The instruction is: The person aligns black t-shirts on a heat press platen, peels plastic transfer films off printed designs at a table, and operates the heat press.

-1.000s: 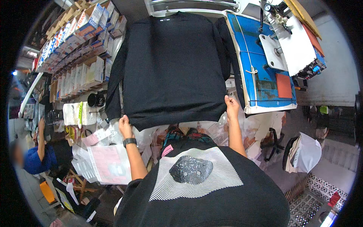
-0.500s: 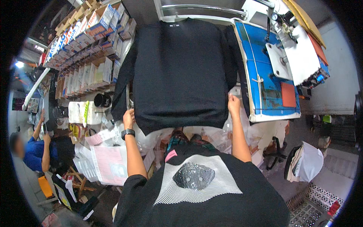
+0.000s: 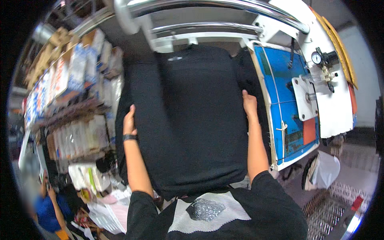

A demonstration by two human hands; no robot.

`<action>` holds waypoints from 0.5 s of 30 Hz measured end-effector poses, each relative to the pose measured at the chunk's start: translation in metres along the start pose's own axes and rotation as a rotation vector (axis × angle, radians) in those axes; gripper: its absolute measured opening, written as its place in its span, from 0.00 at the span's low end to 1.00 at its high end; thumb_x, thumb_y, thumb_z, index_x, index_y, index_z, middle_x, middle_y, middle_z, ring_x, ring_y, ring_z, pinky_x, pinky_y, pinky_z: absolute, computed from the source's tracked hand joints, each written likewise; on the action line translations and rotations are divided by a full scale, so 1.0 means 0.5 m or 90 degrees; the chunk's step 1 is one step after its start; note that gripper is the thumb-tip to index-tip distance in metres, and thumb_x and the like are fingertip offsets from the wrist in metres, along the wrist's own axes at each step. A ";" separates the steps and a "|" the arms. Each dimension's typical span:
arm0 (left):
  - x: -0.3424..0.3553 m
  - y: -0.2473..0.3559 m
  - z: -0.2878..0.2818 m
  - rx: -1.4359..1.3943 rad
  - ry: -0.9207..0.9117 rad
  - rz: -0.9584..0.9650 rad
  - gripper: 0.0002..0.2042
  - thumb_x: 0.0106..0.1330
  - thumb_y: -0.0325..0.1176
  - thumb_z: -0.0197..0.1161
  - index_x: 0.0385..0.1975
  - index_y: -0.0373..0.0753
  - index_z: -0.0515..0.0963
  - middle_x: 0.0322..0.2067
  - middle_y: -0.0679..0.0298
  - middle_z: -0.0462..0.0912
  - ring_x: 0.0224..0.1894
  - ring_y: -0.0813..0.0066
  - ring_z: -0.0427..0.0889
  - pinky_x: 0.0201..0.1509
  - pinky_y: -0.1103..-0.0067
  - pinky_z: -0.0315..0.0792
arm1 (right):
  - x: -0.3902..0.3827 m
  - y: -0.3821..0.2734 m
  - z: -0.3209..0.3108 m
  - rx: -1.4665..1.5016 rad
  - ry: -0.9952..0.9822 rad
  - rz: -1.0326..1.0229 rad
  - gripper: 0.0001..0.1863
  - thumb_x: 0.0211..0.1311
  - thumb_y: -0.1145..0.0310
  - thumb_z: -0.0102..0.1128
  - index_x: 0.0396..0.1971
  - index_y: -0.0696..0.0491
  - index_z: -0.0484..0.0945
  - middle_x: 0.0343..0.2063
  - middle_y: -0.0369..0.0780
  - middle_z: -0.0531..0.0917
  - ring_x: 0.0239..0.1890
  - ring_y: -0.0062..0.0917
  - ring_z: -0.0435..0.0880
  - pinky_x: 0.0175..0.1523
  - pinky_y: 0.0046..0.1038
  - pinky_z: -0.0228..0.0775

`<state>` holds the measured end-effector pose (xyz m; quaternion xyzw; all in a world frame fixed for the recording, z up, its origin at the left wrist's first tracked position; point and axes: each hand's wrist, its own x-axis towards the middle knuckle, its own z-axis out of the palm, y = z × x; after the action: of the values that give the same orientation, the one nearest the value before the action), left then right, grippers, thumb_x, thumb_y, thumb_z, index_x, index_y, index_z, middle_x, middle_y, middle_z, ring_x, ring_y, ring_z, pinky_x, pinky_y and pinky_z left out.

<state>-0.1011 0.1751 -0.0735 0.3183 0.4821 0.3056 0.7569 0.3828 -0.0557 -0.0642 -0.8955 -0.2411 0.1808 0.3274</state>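
Observation:
A black long-sleeved sweater (image 3: pixel 190 116) is spread out in front of me on the press, its neckline at the far end and its lower edge near my chest. My left hand (image 3: pixel 129 120) is closed on the sweater's left side, about halfway along. On the opposite side my right hand (image 3: pixel 249 103) grips the edge a little higher, its thumb on top. The sleeves lie along both sides, partly hidden. A blue pad (image 3: pixel 280 68) tied with white cord sits just right of the sweater.
Chrome bars (image 3: pixel 200 8) arch over the far end, beside a white press head (image 3: pixel 336 120) with a gauge (image 3: pixel 316 58). Stacked boxes (image 3: pixel 70 80) line the left. A co-worker in blue (image 3: pixel 54 212) works at lower left. A draped white cloth (image 3: pixel 326 168) is at lower right.
Both hands have moved forward along the sweater's sides. The sweater's lower edge has come nearer my body, and the view has shifted, showing more of the overhead bars.

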 end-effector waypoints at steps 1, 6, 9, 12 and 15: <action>-0.002 -0.005 -0.044 -0.008 0.004 0.016 0.29 0.74 0.50 0.56 0.59 0.26 0.73 0.57 0.59 0.79 0.56 0.65 0.79 0.63 0.71 0.69 | -0.031 -0.037 -0.012 0.181 0.060 0.125 0.30 0.71 0.47 0.52 0.19 0.59 0.80 0.14 0.41 0.79 0.20 0.29 0.79 0.31 0.34 0.69; 0.058 -0.015 -0.158 0.478 0.420 0.249 0.16 0.74 0.44 0.59 0.42 0.36 0.84 0.29 0.66 0.87 0.26 0.74 0.80 0.35 0.75 0.72 | -0.026 -0.137 -0.036 0.126 0.113 -0.130 0.24 0.73 0.54 0.52 0.33 0.62 0.84 0.24 0.44 0.85 0.29 0.27 0.86 0.40 0.30 0.75; 0.110 0.081 0.037 0.226 0.177 0.385 0.27 0.76 0.54 0.50 0.59 0.36 0.75 0.56 0.55 0.79 0.57 0.70 0.77 0.62 0.73 0.67 | 0.082 -0.189 0.020 0.328 0.017 -0.169 0.26 0.76 0.52 0.48 0.48 0.64 0.81 0.41 0.46 0.87 0.46 0.30 0.85 0.53 0.31 0.73; 0.215 0.044 -0.095 0.195 0.051 0.153 0.32 0.76 0.56 0.46 0.67 0.33 0.66 0.66 0.54 0.68 0.69 0.67 0.64 0.72 0.73 0.56 | 0.156 -0.216 0.092 0.146 -0.206 0.013 0.38 0.74 0.40 0.43 0.56 0.65 0.76 0.53 0.47 0.82 0.58 0.30 0.77 0.64 0.30 0.63; 0.196 0.057 -0.045 0.288 -0.050 0.036 0.30 0.76 0.52 0.51 0.65 0.30 0.68 0.62 0.56 0.72 0.64 0.70 0.69 0.69 0.75 0.60 | 0.180 -0.147 0.085 0.159 -0.209 0.014 0.31 0.73 0.45 0.50 0.52 0.63 0.81 0.44 0.41 0.85 0.44 0.24 0.81 0.52 0.28 0.71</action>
<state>-0.0922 0.2720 -0.1115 0.5051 0.4994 0.1979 0.6755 0.4130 0.0643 -0.0602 -0.8090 -0.2576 0.3566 0.3899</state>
